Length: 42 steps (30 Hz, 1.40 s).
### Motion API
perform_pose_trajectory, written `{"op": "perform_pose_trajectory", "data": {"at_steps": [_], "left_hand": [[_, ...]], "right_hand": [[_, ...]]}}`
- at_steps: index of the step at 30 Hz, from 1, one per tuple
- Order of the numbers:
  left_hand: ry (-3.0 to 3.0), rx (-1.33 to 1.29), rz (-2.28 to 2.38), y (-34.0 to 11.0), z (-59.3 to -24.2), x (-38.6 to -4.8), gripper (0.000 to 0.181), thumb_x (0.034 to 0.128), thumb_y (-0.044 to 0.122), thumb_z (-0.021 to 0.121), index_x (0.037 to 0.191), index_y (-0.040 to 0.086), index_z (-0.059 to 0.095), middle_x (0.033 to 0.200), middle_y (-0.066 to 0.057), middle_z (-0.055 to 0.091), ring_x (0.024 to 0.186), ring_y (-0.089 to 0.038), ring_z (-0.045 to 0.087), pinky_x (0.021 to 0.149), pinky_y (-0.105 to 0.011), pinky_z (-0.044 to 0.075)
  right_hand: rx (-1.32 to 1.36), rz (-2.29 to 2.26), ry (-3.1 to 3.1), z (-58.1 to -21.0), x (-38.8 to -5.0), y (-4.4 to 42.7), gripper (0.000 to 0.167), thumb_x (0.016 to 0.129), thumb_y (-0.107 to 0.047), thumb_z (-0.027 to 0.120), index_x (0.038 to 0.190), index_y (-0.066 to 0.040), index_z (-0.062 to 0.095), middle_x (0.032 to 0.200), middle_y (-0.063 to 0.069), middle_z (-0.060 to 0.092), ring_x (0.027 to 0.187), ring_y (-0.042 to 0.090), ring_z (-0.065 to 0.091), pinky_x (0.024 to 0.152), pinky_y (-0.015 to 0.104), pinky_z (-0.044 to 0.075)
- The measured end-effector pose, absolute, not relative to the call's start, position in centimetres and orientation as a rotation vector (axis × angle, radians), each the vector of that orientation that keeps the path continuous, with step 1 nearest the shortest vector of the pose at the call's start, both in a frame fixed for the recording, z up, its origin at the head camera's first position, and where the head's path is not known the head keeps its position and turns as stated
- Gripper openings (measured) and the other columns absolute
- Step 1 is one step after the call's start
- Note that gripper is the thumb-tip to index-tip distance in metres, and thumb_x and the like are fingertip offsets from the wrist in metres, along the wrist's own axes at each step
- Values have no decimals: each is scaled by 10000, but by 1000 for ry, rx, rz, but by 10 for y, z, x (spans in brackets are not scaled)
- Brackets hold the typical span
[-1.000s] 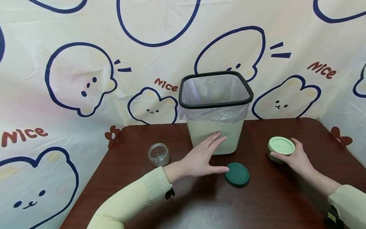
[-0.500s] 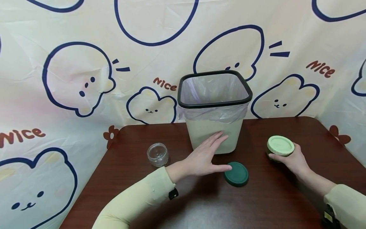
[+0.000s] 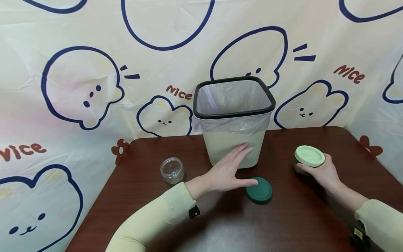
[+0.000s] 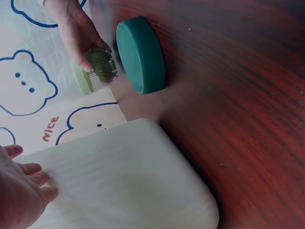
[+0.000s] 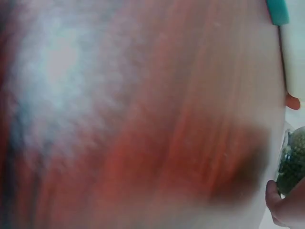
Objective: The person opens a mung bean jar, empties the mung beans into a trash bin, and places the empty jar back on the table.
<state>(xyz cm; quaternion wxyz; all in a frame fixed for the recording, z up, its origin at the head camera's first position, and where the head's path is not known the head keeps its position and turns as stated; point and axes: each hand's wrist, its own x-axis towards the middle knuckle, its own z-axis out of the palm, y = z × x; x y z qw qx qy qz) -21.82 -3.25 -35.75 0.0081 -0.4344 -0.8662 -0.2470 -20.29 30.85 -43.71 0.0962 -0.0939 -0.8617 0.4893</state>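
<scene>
My right hand (image 3: 324, 171) grips a clear jar with a light green lid (image 3: 310, 155) by its side, thumb at the front. Something green and grainy fills that jar (image 4: 102, 66) in the left wrist view. My left hand (image 3: 225, 172) is spread with straight fingers in front of the pale bin (image 3: 234, 140); its fingertips are at the bin's front wall, though contact is unclear. Its thumb extends over the edge of a dark green lid (image 3: 259, 191) lying on the table. Left of that hand stands a clear lidless jar (image 3: 172, 170).
The bin has a black rim (image 3: 234, 114) and a translucent liner, and stands at the back of the dark brown table (image 3: 283, 224). Behind the table hangs a sheet (image 3: 176, 66) printed with cartoon bears.
My right hand has tilted the light-lidded jar a little and seems to have raised it slightly. My left hand has shifted slightly right, its thumb further over the dark green lid.
</scene>
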Motion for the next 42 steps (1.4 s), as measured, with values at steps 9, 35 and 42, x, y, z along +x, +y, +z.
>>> {"op": "perform_pose_trajectory", "data": {"at_steps": [9, 35, 42], "left_hand": [[-2726, -1377, -799, -28, -350, -219, 908, 861, 578, 644, 1552, 201, 190, 1608, 9, 121, 1450, -120, 125, 1139, -364, 218], [-2684, -1440, -1088, -2, -319, -206, 873, 884, 540, 635, 1552, 342, 109, 1602, 128, 59, 1427, -16, 90, 1135, -364, 230], [-2681, -1394, -1172, 3, -313, -201, 874, 889, 535, 628, 1547, 370, 77, 1582, 191, 45, 1424, -1, 82, 1135, -402, 225]], "right_hand": [[-161, 1339, -2539, -406, -202, 309, 918, 874, -289, 731, 1431, 102, 114, 1374, 360, 289, 1216, 481, 339, 904, 544, 340], [254, 1098, -2566, -329, -177, 286, 900, 781, -173, 821, 1415, 63, 228, 1296, 290, 365, 1124, 433, 403, 798, 342, 347], [371, 1092, -2597, -313, -172, 272, 941, 749, -151, 843, 1427, 52, 223, 1300, 291, 389, 1125, 458, 411, 827, 633, 358]]}}
